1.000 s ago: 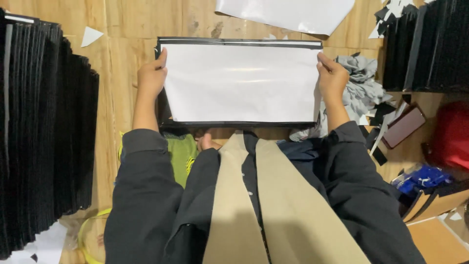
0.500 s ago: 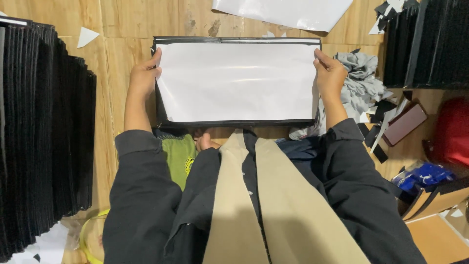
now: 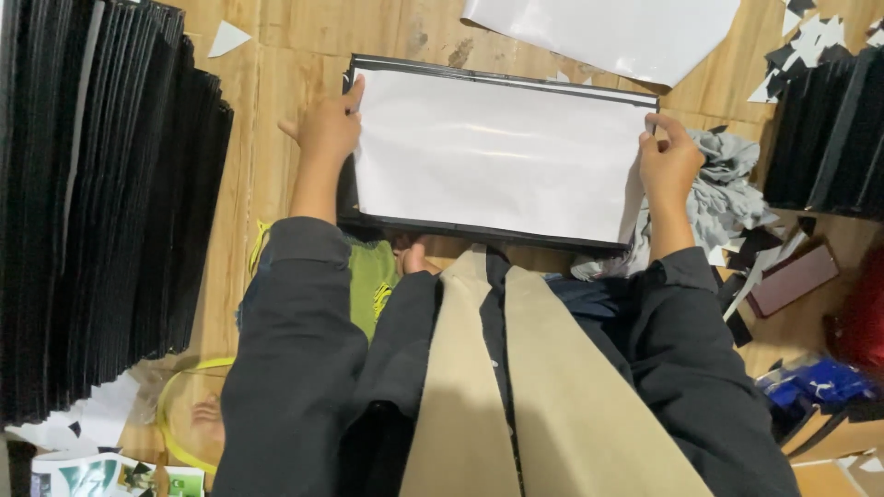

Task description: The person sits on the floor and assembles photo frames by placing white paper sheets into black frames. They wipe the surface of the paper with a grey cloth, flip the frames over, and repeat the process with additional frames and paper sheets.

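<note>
The left hand [image 3: 327, 129] gripped the left edge of a black frame [image 3: 488, 235] that lay flat on the wooden floor [image 3: 267, 101], fingers curled over its upper left corner. The right hand [image 3: 669, 166] was closed on the right edge of the white sheet [image 3: 497, 152] covering the frame, thumb and fingers pinching the paper near its upper right corner. The two hands were well apart, one at each short end of the frame. The sheet filled almost the whole frame, leaving only a thin black border showing along the top and bottom. The frame sat just in front of the person's knees, between the dark sleeves.

A tall stack of black frames [image 3: 101, 212] stood on edge to the left, well apart from the left hand. A second stack of black frames [image 3: 829, 138] stood at the right edge. A crumpled grey cloth [image 3: 727, 189] lay just beside the right hand, touching the frame's right end. A large white sheet of paper [image 3: 608, 32] lay beyond the frame, at the top. Small white and black scraps [image 3: 801, 46] were scattered on the floor near the top right corner. A green cloth [image 3: 373, 281] lay beneath the left forearm.
</note>
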